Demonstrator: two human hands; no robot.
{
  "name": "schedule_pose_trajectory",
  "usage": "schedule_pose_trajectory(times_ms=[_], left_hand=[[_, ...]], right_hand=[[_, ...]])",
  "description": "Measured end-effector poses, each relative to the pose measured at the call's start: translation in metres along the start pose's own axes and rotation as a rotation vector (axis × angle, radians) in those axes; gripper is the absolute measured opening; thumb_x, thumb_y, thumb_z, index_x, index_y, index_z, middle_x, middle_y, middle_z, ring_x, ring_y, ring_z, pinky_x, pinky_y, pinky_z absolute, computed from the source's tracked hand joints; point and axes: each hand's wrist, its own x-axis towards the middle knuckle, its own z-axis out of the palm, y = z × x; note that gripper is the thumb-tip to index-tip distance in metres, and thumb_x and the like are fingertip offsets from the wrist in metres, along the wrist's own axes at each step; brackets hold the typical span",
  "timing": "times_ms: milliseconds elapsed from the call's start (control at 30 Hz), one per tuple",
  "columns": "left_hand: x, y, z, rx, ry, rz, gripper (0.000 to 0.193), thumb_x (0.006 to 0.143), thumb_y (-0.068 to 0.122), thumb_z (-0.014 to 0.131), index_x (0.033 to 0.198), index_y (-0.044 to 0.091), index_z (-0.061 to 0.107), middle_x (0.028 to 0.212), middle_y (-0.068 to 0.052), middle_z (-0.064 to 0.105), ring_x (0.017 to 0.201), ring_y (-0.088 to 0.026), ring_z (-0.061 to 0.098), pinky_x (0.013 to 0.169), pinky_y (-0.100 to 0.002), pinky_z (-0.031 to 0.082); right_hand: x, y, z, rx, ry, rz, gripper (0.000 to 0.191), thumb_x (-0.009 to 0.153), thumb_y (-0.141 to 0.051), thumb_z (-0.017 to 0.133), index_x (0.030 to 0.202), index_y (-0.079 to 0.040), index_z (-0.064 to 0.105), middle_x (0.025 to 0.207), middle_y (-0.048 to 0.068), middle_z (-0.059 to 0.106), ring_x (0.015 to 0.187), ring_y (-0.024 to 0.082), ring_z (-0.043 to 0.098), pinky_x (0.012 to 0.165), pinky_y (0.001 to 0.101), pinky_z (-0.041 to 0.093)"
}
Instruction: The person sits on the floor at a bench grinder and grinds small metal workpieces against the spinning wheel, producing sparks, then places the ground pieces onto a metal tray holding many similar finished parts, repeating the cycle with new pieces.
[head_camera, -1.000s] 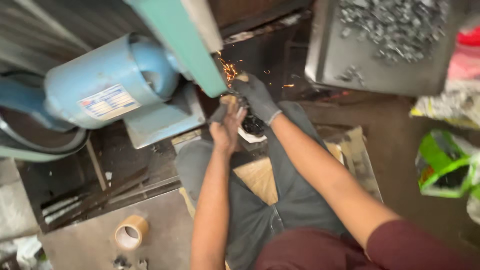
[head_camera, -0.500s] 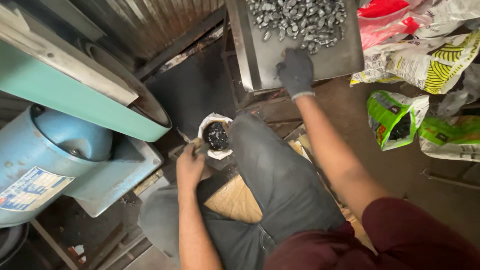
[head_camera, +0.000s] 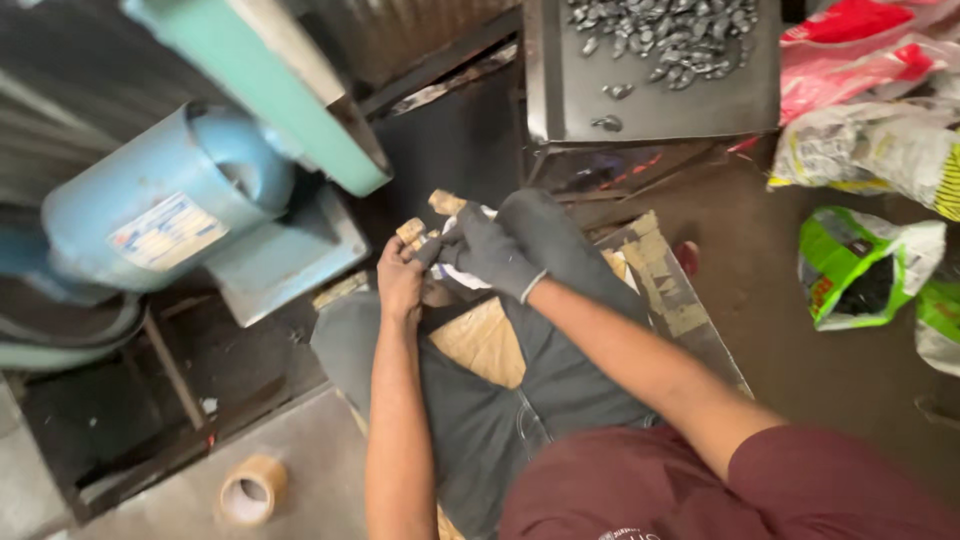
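Observation:
My bare left hand rests over my lap with tan tape wrapped round its fingertips. It grips the edge of a small white bag that is mostly covered. My right hand, in a dark grey glove, is curled over the same bag and touches the left fingers. Whatever the glove holds is hidden. Straight ahead, a dark metal tray carries several small grey metal pieces.
A blue motor and a green machine guard stand at the left. A roll of tan tape lies on the floor at the lower left. Plastic bags, green and red and white, lie at the right. A cardboard sheet lies under my legs.
My gloved right hand has drawn back from the tray of metal pieces to my left hand over the lap. The left hand has stayed near the white bag.

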Motion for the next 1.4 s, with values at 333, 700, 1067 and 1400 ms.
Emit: schedule_pose_trajectory(times_ms=[333,700,1067,1400], left_hand=[[-0.003,0.01,-0.014,0.585,0.342,0.421,0.026,0.09,0.006,0.077,0.114,-0.003,0.071,0.101,-0.01,0.074,0.09,-0.017,0.067,0.084,-0.03,0.054],[0.01,0.0,-0.018,-0.424,0.053,-0.099,0.05,0.09,0.036,0.055,0.135,0.017,0.059,0.128,0.006,0.065,0.109,-0.005,0.059,0.085,-0.025,0.049],[0.011,0.0,-0.013,0.473,0.237,0.192,0.023,0.085,0.011,0.071,0.103,-0.004,0.073,0.073,-0.006,0.066,0.065,-0.01,0.054,0.057,-0.026,0.045],[0.017,-0.014,-0.013,0.613,0.327,0.135,0.033,0.095,0.018,0.061,0.113,-0.008,0.069,0.101,-0.022,0.065,0.094,-0.027,0.058,0.085,-0.038,0.048]], right_hand=[[0.04,-0.02,-0.011,0.212,-0.35,-0.263,0.023,0.101,-0.025,0.065,0.111,-0.005,0.071,0.094,0.01,0.073,0.083,0.018,0.071,0.074,0.0346,0.055],[0.109,0.022,0.034,0.256,-0.284,0.177,0.028,0.102,-0.027,0.061,0.102,-0.003,0.075,0.076,0.002,0.072,0.069,0.009,0.063,0.062,0.0299,0.053],[0.066,0.028,0.005,0.3,-0.227,-0.048,0.036,0.084,-0.017,0.083,0.113,-0.001,0.069,0.107,0.005,0.073,0.097,0.016,0.069,0.085,0.0317,0.055],[0.071,0.009,0.007,0.681,-0.197,0.337,0.026,0.1,-0.024,0.066,0.117,-0.006,0.071,0.083,0.002,0.067,0.065,0.006,0.061,0.057,0.0211,0.049]])
